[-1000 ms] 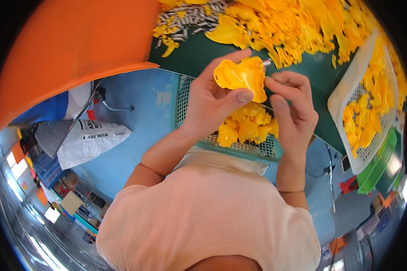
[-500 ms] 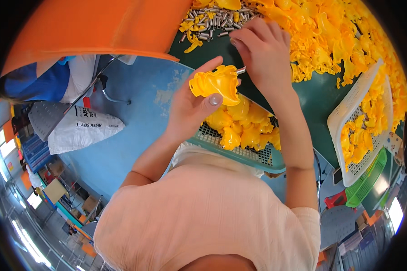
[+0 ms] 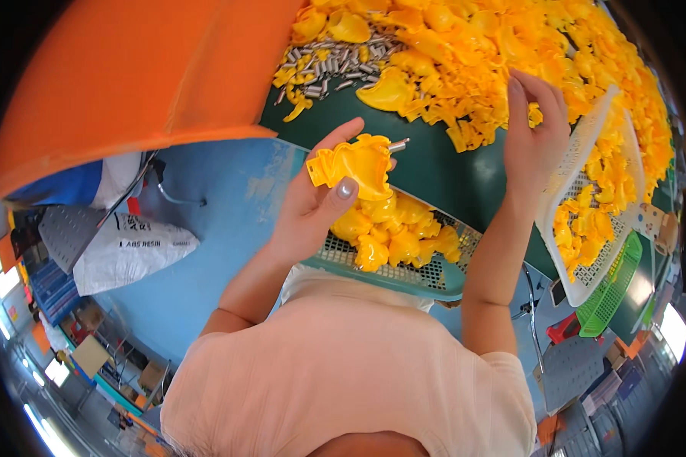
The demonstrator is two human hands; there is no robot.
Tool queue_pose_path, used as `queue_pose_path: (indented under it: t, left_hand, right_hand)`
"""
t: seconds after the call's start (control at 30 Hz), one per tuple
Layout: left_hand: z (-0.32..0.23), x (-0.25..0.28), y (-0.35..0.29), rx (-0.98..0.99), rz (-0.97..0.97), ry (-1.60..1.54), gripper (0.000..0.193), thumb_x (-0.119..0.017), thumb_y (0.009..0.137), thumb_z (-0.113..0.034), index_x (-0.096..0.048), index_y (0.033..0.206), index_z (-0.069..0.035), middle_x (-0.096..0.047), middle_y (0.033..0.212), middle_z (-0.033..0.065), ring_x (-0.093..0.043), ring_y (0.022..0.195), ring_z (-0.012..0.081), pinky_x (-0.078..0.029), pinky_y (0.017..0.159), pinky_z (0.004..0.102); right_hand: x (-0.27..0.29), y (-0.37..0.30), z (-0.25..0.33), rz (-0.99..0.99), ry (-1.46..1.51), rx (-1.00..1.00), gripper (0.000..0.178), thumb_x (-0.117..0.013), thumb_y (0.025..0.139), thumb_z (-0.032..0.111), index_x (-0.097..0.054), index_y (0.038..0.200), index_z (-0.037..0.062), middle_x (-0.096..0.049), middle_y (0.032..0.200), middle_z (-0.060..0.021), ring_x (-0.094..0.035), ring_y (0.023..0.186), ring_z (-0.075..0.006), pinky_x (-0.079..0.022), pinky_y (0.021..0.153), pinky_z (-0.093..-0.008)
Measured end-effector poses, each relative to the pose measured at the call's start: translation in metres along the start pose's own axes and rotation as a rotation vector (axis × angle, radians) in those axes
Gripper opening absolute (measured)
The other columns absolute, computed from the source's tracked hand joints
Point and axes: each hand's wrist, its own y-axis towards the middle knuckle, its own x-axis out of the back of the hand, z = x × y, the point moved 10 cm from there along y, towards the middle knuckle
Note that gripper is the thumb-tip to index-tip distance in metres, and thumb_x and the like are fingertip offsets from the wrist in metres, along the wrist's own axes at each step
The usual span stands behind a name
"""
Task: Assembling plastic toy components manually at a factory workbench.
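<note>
My left hand [image 3: 312, 206] holds a yellow moulded plastic part [image 3: 354, 164] with a small metal pin [image 3: 398, 143] sticking out of its right side. It hovers over a teal mesh basket [image 3: 434, 278] on my lap that holds several similar yellow parts. My right hand [image 3: 535, 137] reaches up to the heap of yellow parts [image 3: 511, 53] on the dark green table [image 3: 434, 171], fingers spread on the pile, nothing clearly gripped. A scatter of small metal pins [image 3: 343, 65] lies at the heap's left edge.
A white mesh basket [image 3: 587, 152] with yellow parts leans at the right, above a green basket [image 3: 610, 297]. A large orange container [image 3: 129, 76] fills the upper left. A white sack [image 3: 126, 251] lies on the blue floor [image 3: 206, 244] to the left.
My right hand left the held part and moved right and up onto the yellow heap. My left hand kept the part, which now shows a pin in it.
</note>
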Motion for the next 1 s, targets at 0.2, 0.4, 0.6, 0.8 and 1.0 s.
queue_pose_path:
  t: [0.2,0.4,0.6,0.8,1.0]
  left_hand:
    - [0.012,-0.012,0.011,0.040,0.043,0.043,0.067,-0.051,0.088,-0.031,-0.017,0.135,0.003,-0.050,0.113,0.0159,-0.052,0.104,0.0244,-0.046,0.085,0.0367]
    - [0.007,-0.009,0.016,0.050,-0.022,-0.022,0.049,-0.051,0.089,-0.022,-0.025,0.128,-0.004,-0.049,0.114,0.0140,-0.054,0.100,0.0206,-0.041,0.090,0.0315]
    - [0.008,-0.002,0.018,0.031,-0.062,0.015,0.042,-0.051,0.089,-0.021,-0.033,0.123,-0.002,-0.050,0.111,0.0131,-0.054,0.099,0.0193,-0.042,0.087,0.0298]
    - [0.011,-0.006,0.016,0.064,-0.038,0.027,0.041,-0.050,0.090,-0.020,-0.035,0.123,-0.001,-0.052,0.109,0.0119,-0.053,0.098,0.0162,-0.041,0.087,0.0277]
    - [0.011,-0.004,0.016,0.071,-0.078,0.051,0.040,-0.050,0.090,-0.020,-0.036,0.122,-0.001,-0.052,0.110,0.0112,-0.053,0.098,0.0152,-0.041,0.087,0.0270]
  right_hand:
    - [0.026,-0.018,-0.028,-0.075,-0.036,-0.174,0.014,-0.059,0.081,0.006,-0.062,0.094,0.0024,-0.060,0.085,-0.0022,-0.053,0.074,-0.0097,-0.043,0.071,-0.0225]
    - [0.027,-0.031,-0.062,-0.114,-0.043,-0.326,0.020,-0.054,0.084,0.007,-0.058,0.104,0.0037,-0.061,0.089,-0.0043,-0.056,0.078,-0.0133,-0.043,0.072,-0.0233]
    - [0.021,-0.023,-0.067,-0.111,-0.255,-0.222,0.019,-0.055,0.084,0.011,-0.058,0.101,0.0033,-0.060,0.085,-0.0077,-0.057,0.078,-0.0166,-0.044,0.071,-0.0273]
    - [-0.010,-0.005,-0.076,-0.010,-0.345,-0.205,0.015,-0.062,0.079,0.015,-0.059,0.084,0.0021,-0.060,0.079,-0.0063,-0.055,0.067,-0.0168,-0.044,0.063,-0.0280]
    - [-0.018,-0.002,-0.089,0.057,-0.163,-0.304,0.013,-0.061,0.080,0.014,-0.059,0.087,0.0029,-0.058,0.074,-0.0033,-0.050,0.061,-0.0127,-0.042,0.059,-0.0248]
